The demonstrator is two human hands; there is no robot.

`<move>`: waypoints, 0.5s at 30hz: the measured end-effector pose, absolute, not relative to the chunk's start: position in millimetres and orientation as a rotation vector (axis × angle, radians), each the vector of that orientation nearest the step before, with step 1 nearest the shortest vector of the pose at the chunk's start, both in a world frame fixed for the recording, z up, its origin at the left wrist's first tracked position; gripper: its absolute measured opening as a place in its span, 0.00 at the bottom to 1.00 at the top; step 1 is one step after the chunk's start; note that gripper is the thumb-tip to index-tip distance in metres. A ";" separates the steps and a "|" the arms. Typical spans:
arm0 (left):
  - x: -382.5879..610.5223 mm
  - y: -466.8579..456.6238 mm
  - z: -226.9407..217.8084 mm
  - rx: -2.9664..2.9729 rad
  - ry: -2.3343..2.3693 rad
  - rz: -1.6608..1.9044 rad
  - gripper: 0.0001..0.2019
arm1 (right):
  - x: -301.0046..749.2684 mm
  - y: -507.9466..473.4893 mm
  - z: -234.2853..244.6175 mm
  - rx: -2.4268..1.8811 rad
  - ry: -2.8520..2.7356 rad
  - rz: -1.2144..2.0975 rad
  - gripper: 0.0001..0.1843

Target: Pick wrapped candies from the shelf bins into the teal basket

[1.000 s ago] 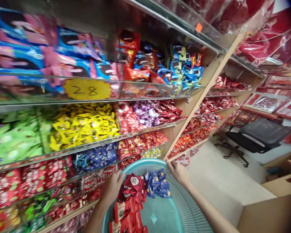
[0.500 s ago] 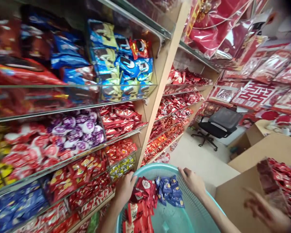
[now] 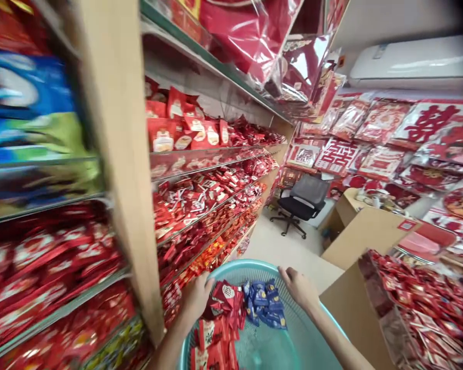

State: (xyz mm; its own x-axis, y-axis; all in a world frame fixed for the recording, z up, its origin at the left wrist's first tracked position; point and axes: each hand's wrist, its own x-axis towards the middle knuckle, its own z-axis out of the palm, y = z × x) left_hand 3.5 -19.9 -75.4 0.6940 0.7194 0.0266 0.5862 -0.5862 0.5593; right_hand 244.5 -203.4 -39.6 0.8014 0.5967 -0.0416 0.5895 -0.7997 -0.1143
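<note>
A turquoise plastic basket [image 3: 250, 265] is carried in front of me at the bottom of the view. My left hand [image 3: 196, 297] is closed over its left rim, and my right hand [image 3: 299, 288] grips the rim on the far right side. Inside the basket lie red candy packets [image 3: 216, 339] on the left, a dark red packet [image 3: 226, 298] among them. Small blue wrapped candies [image 3: 265, 303] form a pile near the far wall. Part of the basket floor shows, while its near edge falls outside the view.
Wooden shelving [image 3: 119, 154] with red-wrapped candies runs along the left. A bin of red candies [image 3: 420, 308] stands at the right. Farther on are a black office chair [image 3: 303, 198], a wooden desk [image 3: 370, 231], a white air conditioner [image 3: 416, 61] and red decorations [image 3: 339, 156] on the wall.
The view has moved forward along the shelves, leaving the purple and blue candy compartments behind. The basket stays held in both hands. Another hand at the lower right has left the view.
</note>
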 end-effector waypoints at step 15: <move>198.2 58.0 -62.1 2.416 0.840 0.060 0.23 | 418.3 -149.2 -51.1 -2.892 -0.823 0.149 0.30</move>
